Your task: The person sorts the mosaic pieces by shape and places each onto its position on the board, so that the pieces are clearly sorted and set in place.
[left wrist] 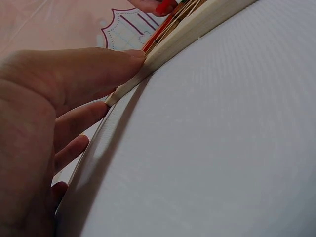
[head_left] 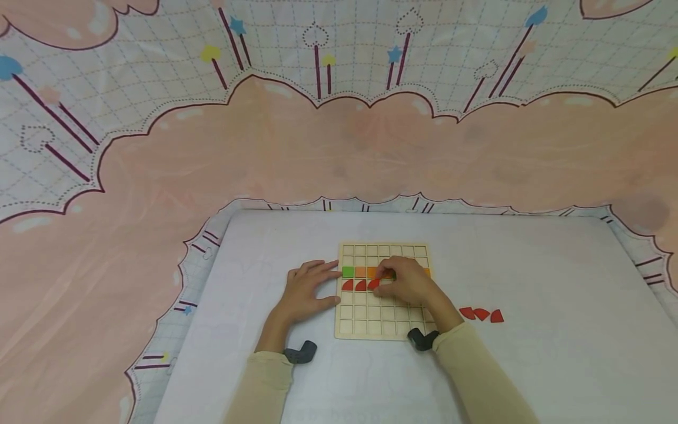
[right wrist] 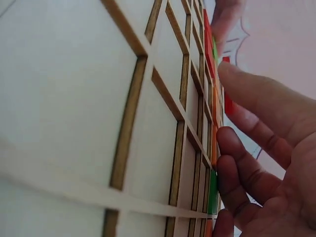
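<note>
A wooden grid board (head_left: pixel 375 312) lies on the white table. My left hand (head_left: pixel 307 290) rests beside its left side, fingers stretched out; in the left wrist view the thumb touches the board's wooden edge (left wrist: pixel 182 44). Over the middle of the board, my right hand (head_left: pixel 409 281) pinches a red fan-shaped piece (right wrist: pixel 228 101) between thumb and index finger. Two more red fan-shaped pieces (head_left: pixel 347 285) sit in cells left of it. Above them runs a row of coloured squares, with a green square (head_left: pixel 347 272) at the left end, partly hidden by the right hand.
Three loose red fan-shaped pieces (head_left: pixel 481 314) lie on the white tabletop (head_left: pixel 556 353) to the right of the board. Dark devices (head_left: pixel 302 352) are worn at both wrists. A patterned pink cloth (head_left: pixel 318 153) hangs behind the table.
</note>
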### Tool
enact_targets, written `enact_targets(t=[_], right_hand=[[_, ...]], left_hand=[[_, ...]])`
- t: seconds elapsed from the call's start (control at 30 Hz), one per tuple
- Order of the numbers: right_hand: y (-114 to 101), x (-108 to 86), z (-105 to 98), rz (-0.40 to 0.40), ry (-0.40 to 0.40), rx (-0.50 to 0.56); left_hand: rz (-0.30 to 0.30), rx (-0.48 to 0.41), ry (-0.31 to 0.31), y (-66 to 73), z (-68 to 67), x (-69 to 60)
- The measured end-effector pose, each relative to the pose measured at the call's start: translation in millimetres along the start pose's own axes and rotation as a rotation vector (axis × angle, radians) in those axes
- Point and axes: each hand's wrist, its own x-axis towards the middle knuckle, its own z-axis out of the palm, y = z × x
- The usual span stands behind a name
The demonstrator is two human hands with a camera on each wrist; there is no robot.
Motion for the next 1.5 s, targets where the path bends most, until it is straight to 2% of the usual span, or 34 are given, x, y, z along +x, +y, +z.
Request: enact_targets(t=[0.3, 0.47, 1.0, 1.23, 1.5], right_hand=[[-3.2, 3.8, 2.9, 0.046, -0.02, -0.033], [-4.1, 5.5, 3.7, 0.045, -0.018, -0.049], [1.8, 6.2, 2.3, 0.051, -0.005, 0.045], [-0.3, 7.1, 3.6, 0.055, 0.001, 0.01], [0.1, 6.1, 4.3, 0.049, 0.011, 0.016]], left_hand=[[0.006, 0.002, 0.005, -0.3, 0.3, -0.6], [0.002, 0.003, 0.008, -0.2, 0.5, -0.3], [0.0, 0.003, 0.005, -0.1, 0.5, -0.1], [0.006, 0.002, 0.003, 0.0, -0.5, -0.3], [0.011, -0.001, 0.019, 0.3, 0.5, -0.9]])
